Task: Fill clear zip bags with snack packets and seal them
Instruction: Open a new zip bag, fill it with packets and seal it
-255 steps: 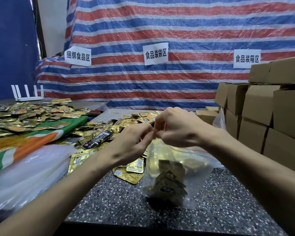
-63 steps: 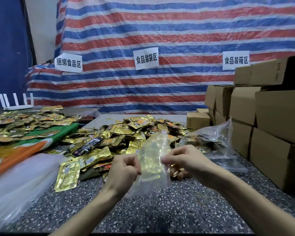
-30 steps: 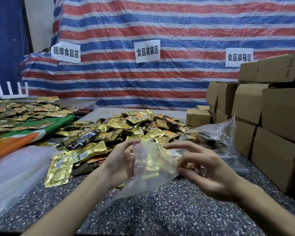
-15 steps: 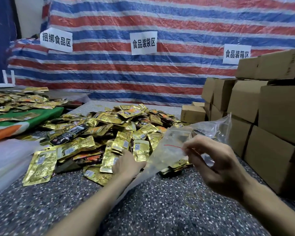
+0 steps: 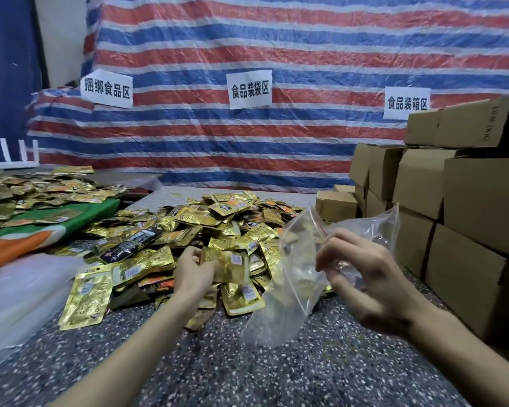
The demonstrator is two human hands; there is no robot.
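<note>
Speckled table, left hand gripping gold packet on pile, right hand pinching clear zip bag

The left hand grips a gold packet at the near edge of the packet pile on the speckled table. The right hand pinches a clear zip bag near its mouth. Cardboard boxes stand stacked at right.
</note>
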